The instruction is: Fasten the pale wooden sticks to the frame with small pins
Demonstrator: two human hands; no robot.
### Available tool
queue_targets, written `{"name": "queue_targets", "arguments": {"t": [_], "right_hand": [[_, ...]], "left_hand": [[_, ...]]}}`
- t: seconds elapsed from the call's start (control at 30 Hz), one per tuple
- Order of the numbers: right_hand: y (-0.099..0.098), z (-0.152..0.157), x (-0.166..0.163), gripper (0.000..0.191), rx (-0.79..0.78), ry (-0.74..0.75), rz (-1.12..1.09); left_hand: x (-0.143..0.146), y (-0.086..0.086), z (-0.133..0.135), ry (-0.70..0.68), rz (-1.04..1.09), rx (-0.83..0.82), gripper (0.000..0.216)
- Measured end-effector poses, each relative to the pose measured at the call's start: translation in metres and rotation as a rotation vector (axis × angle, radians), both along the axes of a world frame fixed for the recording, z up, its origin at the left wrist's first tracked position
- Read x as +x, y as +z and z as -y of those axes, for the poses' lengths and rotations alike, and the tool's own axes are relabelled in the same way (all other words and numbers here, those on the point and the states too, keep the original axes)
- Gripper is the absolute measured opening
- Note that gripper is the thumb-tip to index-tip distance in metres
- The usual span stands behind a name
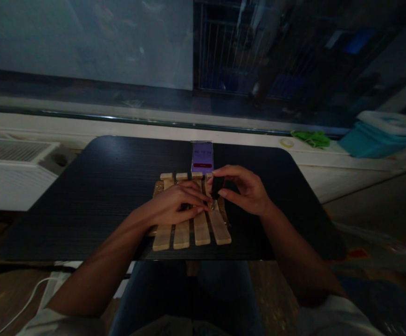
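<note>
1. R hand [246,189] is pinching a black tool [218,185] btwn thumb & fingers, the tool standing roughly upright to the L of that hand.
2. A small metal pc [213,204] is showing under the tool, just past the L hand's fingertips, on the R-most slat [221,228].
3. L hand [178,201] is lying palm-down across the wooden slats [181,237], fingers reaching twd the metal pc (can't tell if the tips are pinching it or only resting beside it).
4. Four slats are lying side by side, under & around L hand; their near ends are sticking out on the wearer's side of it, far ends beyond it.
5. A brown speckled base [158,188] is peeking out from under the slats, left of L hand's knuckles.
6. Phone [202,156] w/ a lit purple screen is lying beyond both hands, near the slats' far ends.
7. Black table [112,196] is carrying it all, stretching out either side of the hands.
8. Well beyond R hand, to its right, a tape roll [287,142], green cloth [312,138] & teal box [374,137] w/ a pale lid are sitting on the windowsill [251,138].
9. Far left of L hand, a white radiator [10,179] is standing by the table.
</note>
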State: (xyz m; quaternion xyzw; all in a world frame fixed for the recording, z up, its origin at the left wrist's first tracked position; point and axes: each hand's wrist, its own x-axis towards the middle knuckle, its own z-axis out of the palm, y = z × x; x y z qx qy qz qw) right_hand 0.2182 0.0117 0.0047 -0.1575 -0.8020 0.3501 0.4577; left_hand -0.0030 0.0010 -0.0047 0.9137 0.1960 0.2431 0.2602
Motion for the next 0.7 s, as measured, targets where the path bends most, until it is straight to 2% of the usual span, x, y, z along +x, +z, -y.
{"name": "queue_targets", "arguments": {"t": [0.2,0.27,0.33,0.4,0.43,0.53,0.67,0.7], "right_hand": [[0.002,0.002,0.000,0.033,0.020,-0.058,0.018],[0.002,0.002,0.000,0.031,0.042,-0.074,0.023],[0.002,0.003,0.000,0.031,0.044,-0.073,0.025],[0.001,0.004,0.001,0.032,0.019,-0.073,0.026],[0.001,0.004,0.001,0.034,0.004,-0.073,0.025],[-0.001,0.004,0.001,0.035,-0.017,-0.050,0.022],[-0.003,0.004,0.002,0.035,-0.005,-0.049,0.024],[-0.003,0.003,0.002,0.035,-0.007,-0.047,0.025]], "left_hand": [[-0.005,0.010,0.007,0.013,0.121,0.039,0.020],[-0.014,0.016,0.009,0.089,0.211,0.038,0.029],[-0.026,0.021,0.006,0.235,0.396,0.006,0.032],[-0.038,0.023,-0.006,0.368,0.577,-0.049,0.021],[-0.043,0.022,-0.016,0.405,0.580,-0.096,0.009],[-0.055,0.010,-0.055,0.462,0.351,-0.105,0.022],[-0.055,-0.021,-0.103,0.390,-0.113,0.069,0.047],[-0.054,-0.028,-0.111,0.380,-0.157,0.078,0.052]]}}
